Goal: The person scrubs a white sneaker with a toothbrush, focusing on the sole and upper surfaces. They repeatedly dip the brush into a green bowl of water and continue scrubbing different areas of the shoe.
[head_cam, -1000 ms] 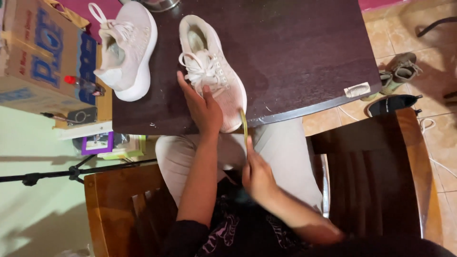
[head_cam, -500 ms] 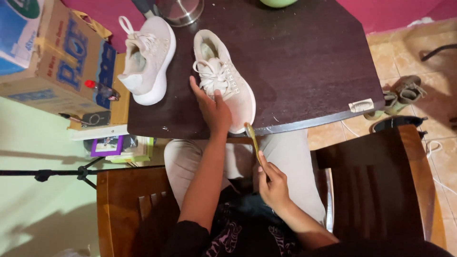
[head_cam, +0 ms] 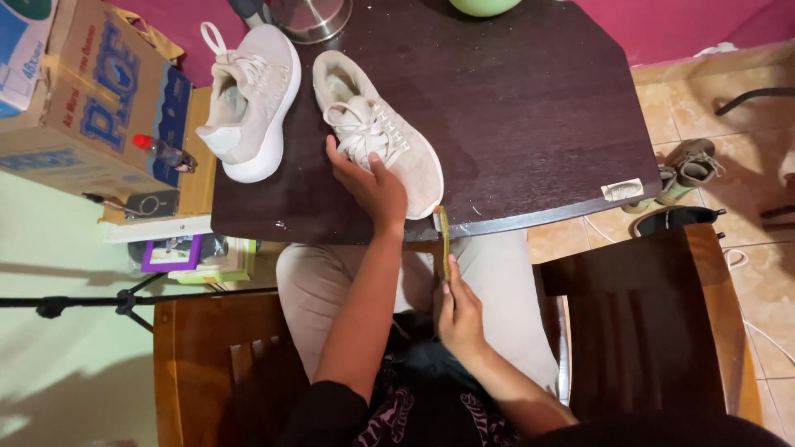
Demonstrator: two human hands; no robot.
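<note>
Two pale beige sneakers lie on a dark wooden table. My left hand rests on the side of the nearer sneaker, over its laces, close to the table's front edge. The other sneaker lies to the left, partly over the table's left edge. My right hand is above my lap and grips a thin yellowish stick-like tool whose tip points up toward the table edge beside the nearer sneaker's toe.
A cardboard box stands at the left with a small red-capped bottle beside it. A metal pot and a green bowl sit at the table's far edge. A wooden chair stands at the right; shoes lie on the tiled floor.
The view has shifted, so the table and sneakers sit lower in frame. My left hand stays on the nearer sneaker. My right hand with the tool has drawn slightly back toward my lap.
</note>
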